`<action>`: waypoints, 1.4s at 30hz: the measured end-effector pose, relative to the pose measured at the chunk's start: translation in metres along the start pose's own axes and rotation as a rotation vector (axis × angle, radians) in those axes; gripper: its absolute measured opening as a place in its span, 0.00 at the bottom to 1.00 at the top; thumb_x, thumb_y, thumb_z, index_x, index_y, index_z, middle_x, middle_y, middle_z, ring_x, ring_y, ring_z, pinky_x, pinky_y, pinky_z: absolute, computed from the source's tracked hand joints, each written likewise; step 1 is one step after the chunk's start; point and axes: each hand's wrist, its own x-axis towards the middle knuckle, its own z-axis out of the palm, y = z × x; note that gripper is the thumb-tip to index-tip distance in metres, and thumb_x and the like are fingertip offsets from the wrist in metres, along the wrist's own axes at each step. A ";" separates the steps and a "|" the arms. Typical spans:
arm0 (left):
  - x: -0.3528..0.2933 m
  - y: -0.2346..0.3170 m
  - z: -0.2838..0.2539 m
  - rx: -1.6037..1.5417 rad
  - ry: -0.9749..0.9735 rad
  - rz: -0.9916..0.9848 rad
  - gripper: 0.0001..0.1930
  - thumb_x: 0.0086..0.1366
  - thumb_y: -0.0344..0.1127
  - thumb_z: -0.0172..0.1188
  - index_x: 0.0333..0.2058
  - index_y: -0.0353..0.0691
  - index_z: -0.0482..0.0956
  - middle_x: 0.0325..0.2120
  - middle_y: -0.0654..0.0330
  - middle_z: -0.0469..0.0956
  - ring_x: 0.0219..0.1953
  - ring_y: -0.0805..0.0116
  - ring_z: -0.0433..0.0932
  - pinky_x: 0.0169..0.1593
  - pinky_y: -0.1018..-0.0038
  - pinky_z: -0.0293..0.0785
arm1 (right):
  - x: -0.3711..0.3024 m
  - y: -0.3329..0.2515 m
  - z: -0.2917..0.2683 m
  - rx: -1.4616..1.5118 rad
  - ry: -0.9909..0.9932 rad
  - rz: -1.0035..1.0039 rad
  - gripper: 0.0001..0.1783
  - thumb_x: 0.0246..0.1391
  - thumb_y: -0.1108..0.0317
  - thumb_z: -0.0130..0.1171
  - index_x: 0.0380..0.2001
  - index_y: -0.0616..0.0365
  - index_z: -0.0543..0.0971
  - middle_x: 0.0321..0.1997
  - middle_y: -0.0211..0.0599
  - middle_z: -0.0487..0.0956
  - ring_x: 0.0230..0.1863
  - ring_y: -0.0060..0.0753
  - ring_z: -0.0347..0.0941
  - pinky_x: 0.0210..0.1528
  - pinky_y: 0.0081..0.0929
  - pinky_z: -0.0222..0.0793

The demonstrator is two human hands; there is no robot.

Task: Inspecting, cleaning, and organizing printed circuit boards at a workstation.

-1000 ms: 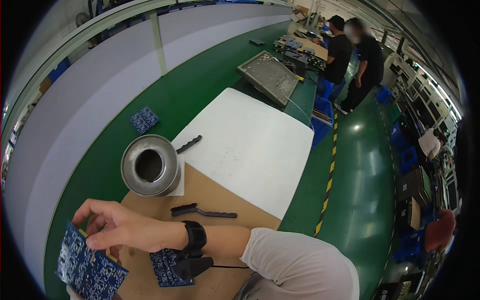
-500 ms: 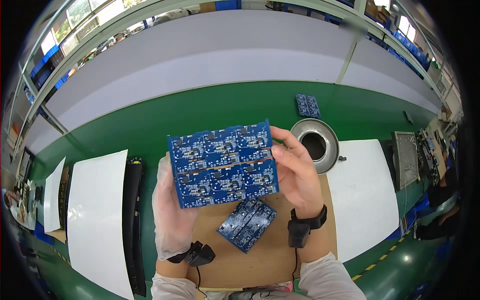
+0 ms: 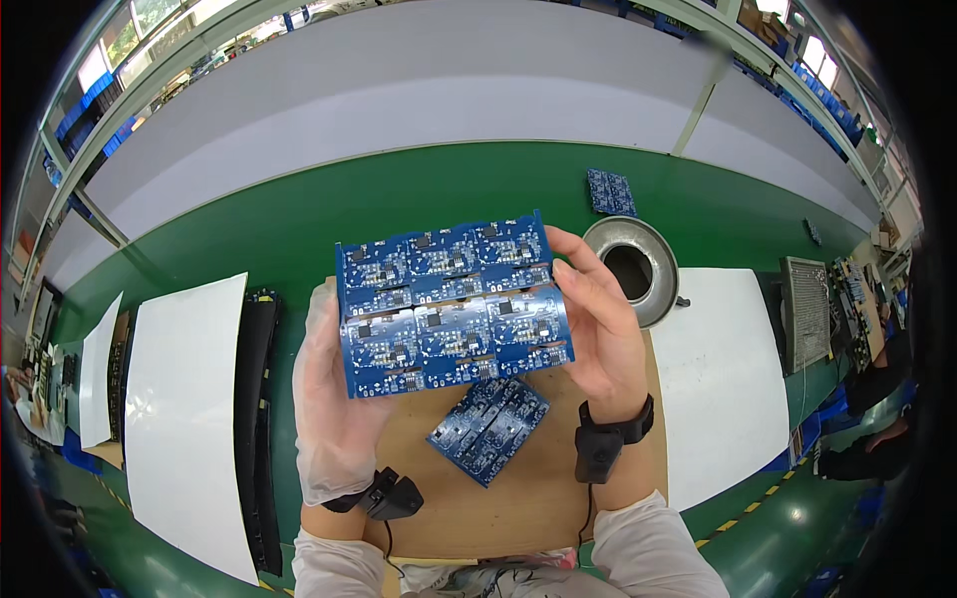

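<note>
Between my hands I hold up a blue circuit board panel (image 3: 454, 304), split by slots into two rows of small boards dotted with components. My left hand (image 3: 334, 399), in a thin whitish glove, grips the panel's left edge, with its fingers mostly hidden behind. At the right edge, my bare right hand (image 3: 603, 319) pinches the panel with the thumb in front. Below it, another blue circuit board panel (image 3: 488, 434) lies aslant on the brown board (image 3: 449, 523). Each wrist wears a black strapped device with a cable.
A round metal dish with a dark centre (image 3: 661, 264) stands right of my right hand. Behind it lie stacked blue boards (image 3: 610, 191). White sheets (image 3: 186, 419) flank the work spot on the green table (image 3: 439, 184). A metal mesh tray (image 3: 805, 314) sits far right.
The held panel has tilted, its lower row now catching more light and its face turned slightly. Both hands keep their grip. The whole view has shifted slightly.
</note>
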 end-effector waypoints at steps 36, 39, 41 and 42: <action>0.042 0.039 -0.065 0.405 -0.711 -0.019 0.28 0.63 0.39 0.42 0.61 0.39 0.54 0.56 0.50 0.63 0.57 0.61 0.64 0.58 0.64 0.61 | -0.004 0.029 0.015 -0.151 0.027 -0.357 0.16 0.54 0.65 0.57 0.40 0.60 0.65 0.38 0.30 0.70 0.36 0.18 0.69 0.35 0.19 0.71; 0.036 0.034 -0.070 0.685 -0.523 0.171 0.27 0.63 0.42 0.44 0.59 0.38 0.58 0.55 0.49 0.64 0.55 0.58 0.65 0.57 0.62 0.62 | -0.002 0.016 0.014 -0.201 -0.054 -0.199 0.15 0.55 0.62 0.55 0.39 0.60 0.65 0.39 0.31 0.70 0.36 0.18 0.69 0.33 0.19 0.71; 0.032 0.030 -0.073 0.869 -0.390 0.300 0.26 0.63 0.44 0.45 0.57 0.37 0.60 0.54 0.49 0.65 0.54 0.57 0.65 0.56 0.61 0.63 | 0.001 0.012 0.010 -0.224 -0.101 -0.122 0.15 0.56 0.61 0.54 0.39 0.59 0.65 0.40 0.31 0.70 0.36 0.17 0.69 0.32 0.19 0.70; 0.029 0.029 -0.074 0.960 -0.322 0.365 0.26 0.63 0.45 0.46 0.56 0.37 0.61 0.54 0.48 0.65 0.54 0.56 0.66 0.55 0.60 0.63 | 0.003 0.012 0.004 -0.199 -0.058 -0.155 0.16 0.56 0.60 0.53 0.40 0.59 0.66 0.40 0.30 0.70 0.35 0.17 0.69 0.32 0.18 0.70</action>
